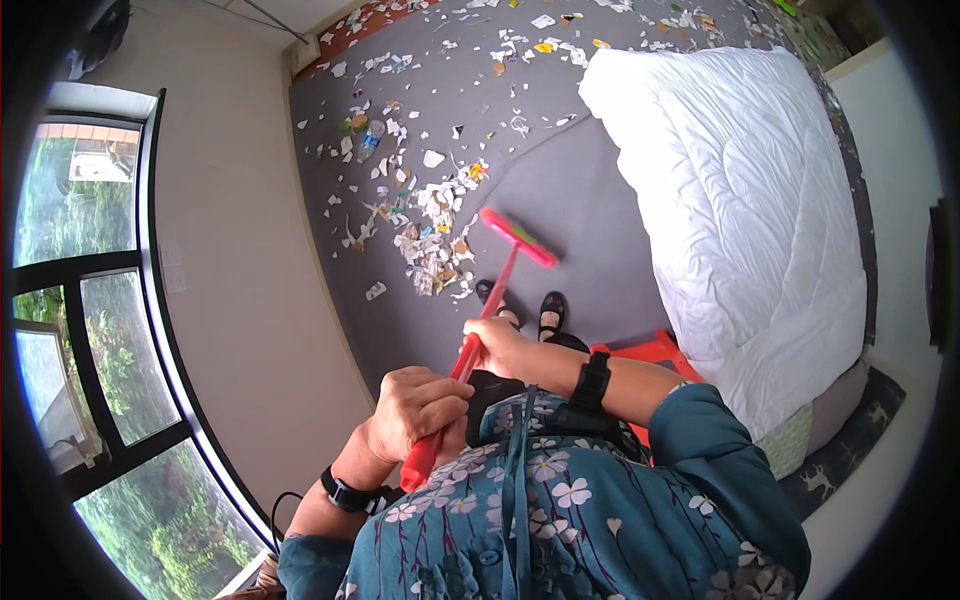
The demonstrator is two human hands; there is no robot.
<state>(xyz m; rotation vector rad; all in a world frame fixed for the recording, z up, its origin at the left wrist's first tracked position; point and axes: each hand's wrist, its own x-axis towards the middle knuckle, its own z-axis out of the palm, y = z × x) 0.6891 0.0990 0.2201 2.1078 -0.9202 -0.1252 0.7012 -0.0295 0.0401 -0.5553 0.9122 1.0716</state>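
Note:
A long-handled broom [519,239] with a red handle and a pinkish-red head slants away from my body, its head over the grey floor just beyond my feet. My left hand [412,408] is wrapped round the handle near its top end, close to my chest. Farther down, my right hand [497,347] grips the same handle. Left of the broom head lies a heap of torn paper scraps [437,235], mostly white with bits of yellow and brown. The head is a little blurred, and its bristles are hard to make out.
More scraps are strewn across the far floor [430,95], with a clear plastic bottle [371,138] among them. A bed with a white quilt [740,190] stands on the right, a red object [640,350] beside it. Wall and windows [110,330] run along the left.

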